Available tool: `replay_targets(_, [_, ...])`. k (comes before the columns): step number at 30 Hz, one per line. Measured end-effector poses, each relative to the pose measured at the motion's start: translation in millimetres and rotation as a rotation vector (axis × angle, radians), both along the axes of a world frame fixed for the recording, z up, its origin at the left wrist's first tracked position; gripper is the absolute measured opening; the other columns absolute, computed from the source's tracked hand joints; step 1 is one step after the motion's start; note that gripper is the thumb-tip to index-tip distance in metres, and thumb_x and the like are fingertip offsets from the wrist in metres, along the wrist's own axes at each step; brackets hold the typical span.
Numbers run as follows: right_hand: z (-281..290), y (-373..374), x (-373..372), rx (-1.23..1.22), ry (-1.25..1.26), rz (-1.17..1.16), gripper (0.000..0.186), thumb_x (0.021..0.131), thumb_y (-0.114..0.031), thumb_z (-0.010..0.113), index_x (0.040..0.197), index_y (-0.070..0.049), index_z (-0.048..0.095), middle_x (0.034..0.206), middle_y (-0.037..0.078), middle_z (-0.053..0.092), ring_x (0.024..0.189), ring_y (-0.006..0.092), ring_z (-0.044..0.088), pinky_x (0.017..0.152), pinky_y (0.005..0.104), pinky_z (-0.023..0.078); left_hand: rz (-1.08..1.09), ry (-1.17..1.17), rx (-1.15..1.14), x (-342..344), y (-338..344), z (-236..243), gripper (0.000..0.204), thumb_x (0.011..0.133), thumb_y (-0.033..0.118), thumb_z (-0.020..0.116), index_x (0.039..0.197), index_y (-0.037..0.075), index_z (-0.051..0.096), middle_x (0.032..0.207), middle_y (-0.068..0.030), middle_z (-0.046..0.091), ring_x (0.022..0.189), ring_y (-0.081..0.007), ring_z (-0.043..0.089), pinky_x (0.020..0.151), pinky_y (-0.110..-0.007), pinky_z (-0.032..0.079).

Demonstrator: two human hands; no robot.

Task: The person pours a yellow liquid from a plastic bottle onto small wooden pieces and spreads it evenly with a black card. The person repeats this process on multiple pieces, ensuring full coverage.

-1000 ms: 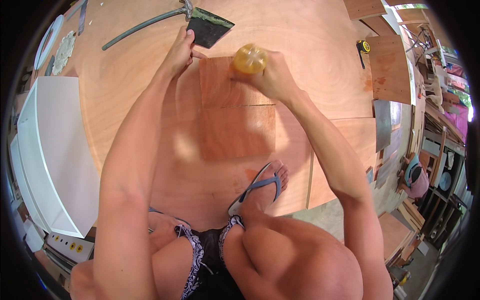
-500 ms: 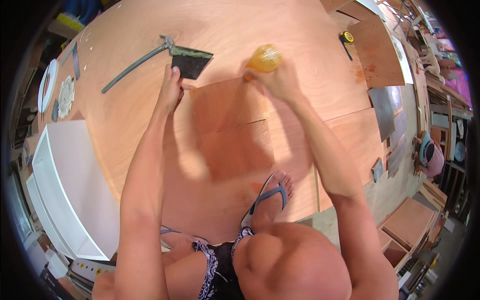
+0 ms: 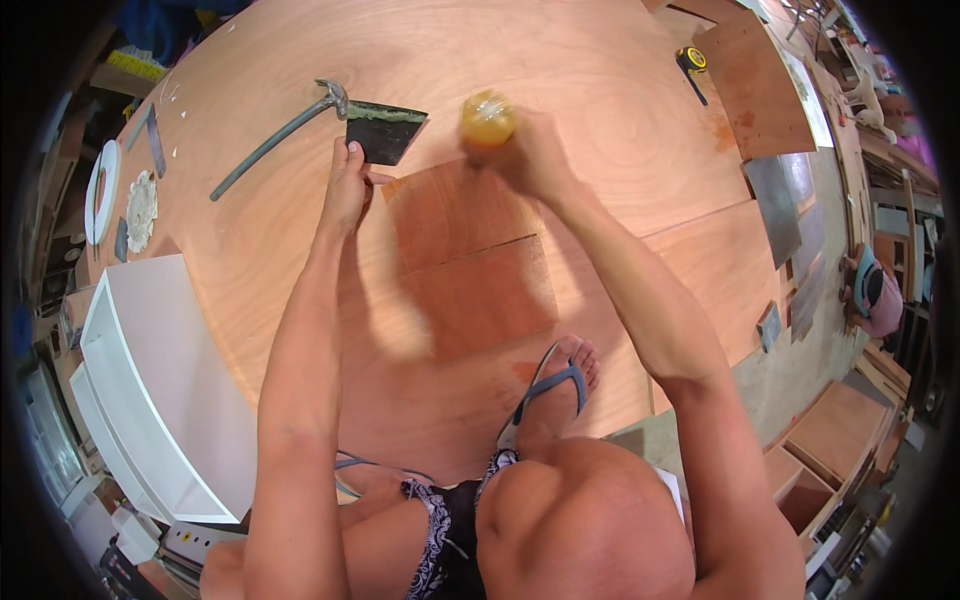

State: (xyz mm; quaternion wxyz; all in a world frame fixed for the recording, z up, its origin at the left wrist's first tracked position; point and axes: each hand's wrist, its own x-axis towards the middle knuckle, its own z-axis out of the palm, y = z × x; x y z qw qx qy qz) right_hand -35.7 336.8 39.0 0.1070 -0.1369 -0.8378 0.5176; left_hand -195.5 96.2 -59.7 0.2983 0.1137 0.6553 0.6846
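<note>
My left hand (image 3: 347,187) pinches the lower left corner of a dark flat spreader (image 3: 383,137) with a greenish upper edge. In my right hand (image 3: 540,160) is a clear bottle of amber liquid (image 3: 488,120), tilted over the far edge of a reddish-brown wood panel (image 3: 460,210). A second reddish-brown wood panel (image 3: 480,300) lies against its near side, with a thin dark seam between them. The bottle's mouth is blurred and partly behind my fingers. A claw hammer (image 3: 275,142) rests just left of the spreader, its head close to it.
Both panels lie on a large plywood sheet (image 3: 580,60), where my sandalled foot (image 3: 555,385) also stands. A tape measure (image 3: 691,62) sits at the far right. White drawer-like boxes (image 3: 165,400) stand at left. Another person (image 3: 876,295) is low at the right edge.
My right hand and the bottle have moved left along the panel's far edge. The left hand still holds the spreader in nearly the same place. The view has shifted slightly.
</note>
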Motion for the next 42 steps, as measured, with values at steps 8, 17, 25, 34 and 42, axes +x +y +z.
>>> replay_targets(8, [-4.8, -38.0, -7.5, -0.132, 0.156, 0.005, 0.020, 0.088, -0.013, 0.082, 0.104, -0.003, 0.075, 0.086, 0.011, 0.075, 0.076, 0.0187, 0.071, 0.070, 0.0361, 0.059, -0.015, -0.015, -0.029, -1.3, -3.3, -1.7, 0.032, 0.122, 0.042, 0.033, 0.132, 0.016, 0.047, 0.125, -0.0081, 0.073, 0.081, -0.0131, 0.076, 0.046, -0.018, 0.031])
replay_targets(17, [-4.5, -26.9, -5.0, -0.014, 0.136, 0.029, 0.016, 0.091, -0.012, 0.083, 0.097, -0.001, 0.073, 0.078, 0.010, 0.073, 0.069, 0.0173, 0.070, 0.065, 0.0355, 0.058, 0.001, -0.013, -0.015, 4.5, 2.5, 1.5, 0.029, 0.122, 0.036, 0.032, 0.125, 0.013, 0.050, 0.106, -0.0031, 0.070, 0.061, -0.0100, 0.060, 0.055, -0.025, 0.049])
replay_targets(25, [5.6, -30.7, -9.3, 0.106, 0.082, 0.080, 0.022, 0.087, -0.011, 0.085, 0.105, -0.003, 0.075, 0.087, 0.014, 0.077, 0.078, 0.0241, 0.076, 0.072, 0.0375, 0.061, 0.012, -0.017, -0.018, -0.3, 1.1, -3.8, 0.031, 0.122, 0.034, 0.033, 0.129, 0.009, 0.051, 0.105, -0.0029, 0.065, 0.073, -0.0082, 0.056, 0.068, -0.029, 0.059])
replay_targets(34, [-1.6, -36.5, -15.2, 0.097, 0.132, 0.005, 0.025, 0.084, -0.012, 0.087, 0.104, -0.002, 0.076, 0.086, 0.014, 0.077, 0.078, 0.0237, 0.076, 0.072, 0.0381, 0.060, 0.009, 0.019, 0.006, 4.3, 5.0, 2.7, 0.032, 0.122, 0.033, 0.033, 0.126, 0.007, 0.052, 0.115, -0.0068, 0.068, 0.082, -0.0133, 0.068, 0.083, -0.033, 0.060])
replay_targets(42, [12.4, -43.5, -20.4, 0.184, 0.056, 0.010, 0.017, 0.089, -0.014, 0.086, 0.099, -0.003, 0.077, 0.081, 0.011, 0.076, 0.070, 0.0168, 0.073, 0.064, 0.0348, 0.058, 0.045, 0.027, 0.085, 0.8, 8.2, -2.5, 0.027, 0.122, 0.038, 0.034, 0.126, 0.016, 0.051, 0.098, 0.0004, 0.063, 0.069, -0.0083, 0.071, 0.044, -0.020, 0.032])
